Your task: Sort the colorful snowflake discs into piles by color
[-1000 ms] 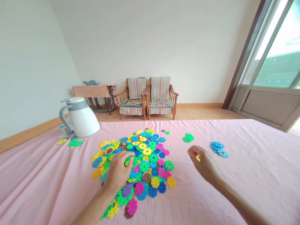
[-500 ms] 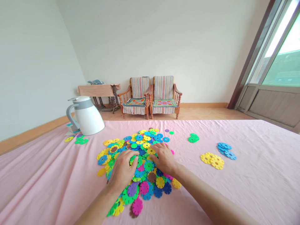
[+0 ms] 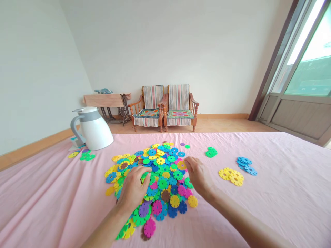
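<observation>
1. The left grip [image 3: 133, 189] rests palm down on the near part of a heap of plastic flower-shaped discs [image 3: 165, 193], its fingers [image 3: 141, 172] curled over green discs. Whether it is clenching a disc or only pressing on them, I cannot tell.
2. The right grip [image 3: 199, 178] is to the right of the left grip, bent downward at the heap's right side. Its fingers [image 3: 188, 163] are at yellow and green discs, but the hand hides whether it is grasping one.
3. The heap of yellow, blue, green, pink, purple and brown discs lies under and around both grips on a pink cloth [image 3: 51, 196].
4. To the right of the right grip lie a cluster of yellow discs [image 3: 230, 176], a cluster of blue discs [image 3: 245, 164] just beside it, and, farther off, a cluster of green discs [image 3: 211, 152].
5. Well left of the left grip, a few yellow and green discs [image 3: 86, 156] lie near a white jug with a gray handle [image 3: 94, 132].
6. Beyond the cloth stand a treadle sewing table [image 3: 103, 100], two striped wooden armchairs [image 3: 165, 106] and, at the right, a glass door [image 3: 307, 69].
</observation>
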Demonstrator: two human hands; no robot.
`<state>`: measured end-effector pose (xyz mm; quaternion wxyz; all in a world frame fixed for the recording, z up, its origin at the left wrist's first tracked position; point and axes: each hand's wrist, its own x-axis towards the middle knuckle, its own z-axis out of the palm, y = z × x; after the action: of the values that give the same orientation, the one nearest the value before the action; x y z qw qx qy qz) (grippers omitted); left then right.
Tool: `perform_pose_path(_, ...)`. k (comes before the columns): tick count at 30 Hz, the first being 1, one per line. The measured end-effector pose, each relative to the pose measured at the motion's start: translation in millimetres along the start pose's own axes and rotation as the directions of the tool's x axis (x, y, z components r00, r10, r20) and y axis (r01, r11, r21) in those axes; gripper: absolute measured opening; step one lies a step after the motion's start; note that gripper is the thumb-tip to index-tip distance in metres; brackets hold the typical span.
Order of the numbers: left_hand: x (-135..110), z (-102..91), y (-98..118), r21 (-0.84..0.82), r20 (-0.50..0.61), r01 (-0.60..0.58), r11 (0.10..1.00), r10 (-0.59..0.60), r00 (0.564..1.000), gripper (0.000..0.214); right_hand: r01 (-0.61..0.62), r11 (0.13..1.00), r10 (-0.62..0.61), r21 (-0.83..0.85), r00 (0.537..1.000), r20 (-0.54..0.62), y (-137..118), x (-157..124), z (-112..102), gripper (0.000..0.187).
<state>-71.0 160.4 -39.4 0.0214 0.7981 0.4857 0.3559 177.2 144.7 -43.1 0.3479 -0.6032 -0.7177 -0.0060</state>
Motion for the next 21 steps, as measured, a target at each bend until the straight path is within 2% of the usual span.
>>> perform_pose_path(7, -1, 1.4, 0, 0.008, -0.016, 0.003, 1.0, -0.003, 1.0, 0.018, -0.179, 0.984, 0.179, -0.011, 0.984, -0.026, 77, -38, -59, 0.033)
perform_pose_path(12, -1, 2.7, -1, 0.017, -0.008, -0.004, 1.0, 0.004, 1.0, 0.019, -0.22, 0.975, 0.22, -0.037, 0.976, 0.002, 112, -58, -70, 0.041)
perform_pose_path(14, -1, 3.3, -1, 0.017, -0.007, -0.009, 1.0, 0.009, 1.0, 0.019, -0.224, 0.974, 0.223, -0.045, 0.975, -0.014, 113, -62, -69, 0.043)
perform_pose_path(17, -2, 4.5, -1, 0.015, -0.002, -0.005, 1.0, 0.005, 1.0, 0.018, -0.19, 0.982, 0.189, -0.025, 0.982, -0.014, 101, -66, -67, 0.042)
perform_pose_path(21, 1, 4.6, 6, 0.002, 0.018, 0.005, 1.0, -0.006, 1.0, 0.019, -0.018, 0.999, 0.015, 0.034, 0.998, 0.067, 73, -76, -58, 0.039)
